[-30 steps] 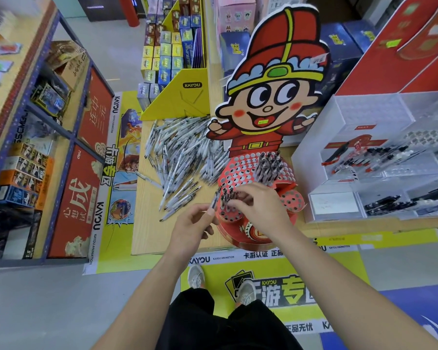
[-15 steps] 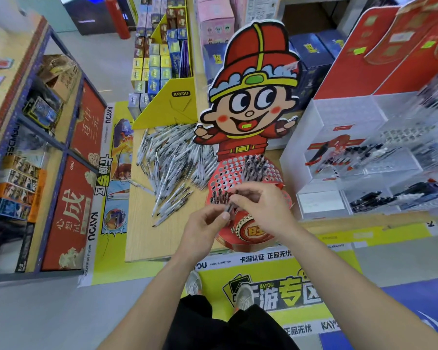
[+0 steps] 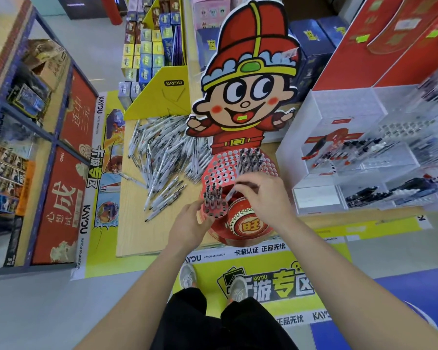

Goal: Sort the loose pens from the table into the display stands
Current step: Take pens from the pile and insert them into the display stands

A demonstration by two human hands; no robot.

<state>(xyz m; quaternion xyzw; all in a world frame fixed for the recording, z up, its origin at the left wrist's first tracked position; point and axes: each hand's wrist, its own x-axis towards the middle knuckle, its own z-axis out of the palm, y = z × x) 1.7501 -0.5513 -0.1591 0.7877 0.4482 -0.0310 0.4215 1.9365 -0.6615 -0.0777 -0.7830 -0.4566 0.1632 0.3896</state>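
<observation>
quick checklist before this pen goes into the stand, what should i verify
1. Pen pinched in right hand: ok.
2. Free holes in the red stand's front tier: ok.
3. Pen upright over a hole: not ok, it is tilted.
4. Left hand steadying the tier: cannot tell.
5. Loose pens within reach on the table: ok, a large pile.

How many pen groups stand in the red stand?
2: one group on the upper tier, another group on the small round tier by the left hand. The right hand may hide others.
</observation>
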